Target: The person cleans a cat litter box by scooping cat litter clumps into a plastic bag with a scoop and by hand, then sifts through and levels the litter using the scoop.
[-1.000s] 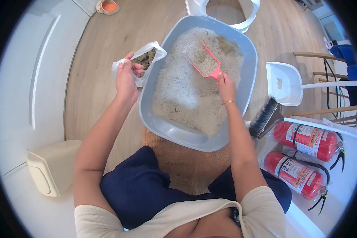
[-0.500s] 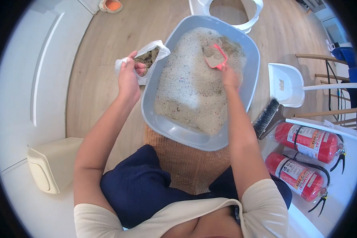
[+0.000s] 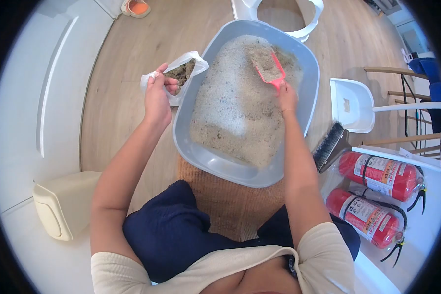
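A grey litter box (image 3: 215, 166) stands in front of me, holding a bed of white and sandy-brown cat litter (image 3: 220, 103). My right hand (image 3: 287, 98) grips the handle of a red litter scoop (image 3: 278, 66). The scoop is over the far right part of the litter, and its pan is full of sandy litter. At the box's left rim, my left hand (image 3: 158, 95) pinches the edge of a white plastic bag (image 3: 199, 63). The bag's mouth gapes, and dark brown clumps (image 3: 182, 73) show inside it.
A white dustpan (image 3: 353, 105) and a brush (image 3: 328, 147) lie right of the box. Two red fire extinguishers (image 3: 377, 171) rest nearer me. A cream bin (image 3: 66, 206) is at left, a woven mat (image 3: 225, 210) under the box's near end, and a white frame (image 3: 311, 27) beyond.
The scoop has come up out of the litter, and more of its pan now shows, heaped with litter. My left hand and the bag have stayed nearly in place.
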`<state>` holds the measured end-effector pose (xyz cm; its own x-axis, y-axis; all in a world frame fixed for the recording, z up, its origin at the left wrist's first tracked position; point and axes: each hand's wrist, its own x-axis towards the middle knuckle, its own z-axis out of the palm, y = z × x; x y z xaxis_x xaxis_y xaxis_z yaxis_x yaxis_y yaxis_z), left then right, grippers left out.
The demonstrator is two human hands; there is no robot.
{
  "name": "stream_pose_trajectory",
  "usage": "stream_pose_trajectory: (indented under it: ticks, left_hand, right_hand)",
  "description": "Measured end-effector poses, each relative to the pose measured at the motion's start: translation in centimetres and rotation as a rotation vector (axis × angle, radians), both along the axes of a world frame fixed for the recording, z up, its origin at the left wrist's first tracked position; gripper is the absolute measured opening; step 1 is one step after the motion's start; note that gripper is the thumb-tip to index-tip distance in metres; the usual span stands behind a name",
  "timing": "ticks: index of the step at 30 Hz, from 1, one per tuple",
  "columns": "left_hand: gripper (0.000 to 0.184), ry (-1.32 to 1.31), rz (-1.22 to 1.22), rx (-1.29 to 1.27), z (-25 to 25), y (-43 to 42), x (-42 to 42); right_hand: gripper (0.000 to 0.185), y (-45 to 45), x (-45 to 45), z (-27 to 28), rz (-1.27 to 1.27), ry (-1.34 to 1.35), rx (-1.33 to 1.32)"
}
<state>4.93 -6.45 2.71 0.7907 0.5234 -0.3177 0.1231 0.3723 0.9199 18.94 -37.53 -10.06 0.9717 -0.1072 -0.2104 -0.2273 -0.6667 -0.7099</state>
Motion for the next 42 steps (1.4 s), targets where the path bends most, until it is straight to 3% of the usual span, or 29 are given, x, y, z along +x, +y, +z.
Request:
stream_pose_trajectory:
  ticks: [1,3,13,19,21,24,29,34,37,39,42]
  left_hand:
    - [0.034,-0.003,-0.002,0.0,-0.1,0.1,0.0]
    - [0.034,-0.005,-0.002,-0.003,-0.3,0.1,0.1]
    - [0.034,-0.013,-0.001,-0.03,-0.4,0.1,0.9]
    - [0.035,-0.005,-0.01,-0.048,-0.4,0.1,1.1]
    - [0.035,-0.008,-0.013,-0.042,-0.4,0.1,1.0]
    - [0.036,-0.021,-0.021,-0.018,-0.8,0.6,0.8]
    - [0.033,-0.032,0.016,0.008,-0.6,0.6,1.0]
    - [0.046,-0.034,0.073,0.027,0.2,1.7,0.9]
    - [0.052,-0.065,0.084,-0.016,0.6,1.6,0.6]
    - [0.051,-0.055,0.079,-0.013,0.4,1.5,0.6]
    - [0.051,-0.048,0.075,-0.017,0.2,1.4,0.4]
  right_hand:
    - [0.041,-0.1,0.5,0.4,0.001,0.002,0.0]
    - [0.041,0.3,2.2,1.0,0.081,0.0,-0.308]
    - [0.038,4.4,7.1,3.5,0.21,0.002,-0.445]
    - [0.04,6.1,7.4,-1.2,0.221,0.024,-0.261]
    - [0.043,5.5,6.8,-2.7,0.172,0.019,0.178]
    - [0.044,4.0,4.6,-3.0,0.123,0.022,0.347]
    - [0.044,2.6,0.5,-2.2,0.119,-0.066,0.253]
    - [0.043,2.1,-0.9,-0.5,0.172,-0.072,0.211]
    - [0.044,1.7,-0.9,1.1,0.077,0.005,0.225]
    - [0.044,1.3,-1.5,2.1,0.213,-0.066,0.182]
    - [0.045,0.8,-1.4,3.4,0.153,-0.035,0.127]
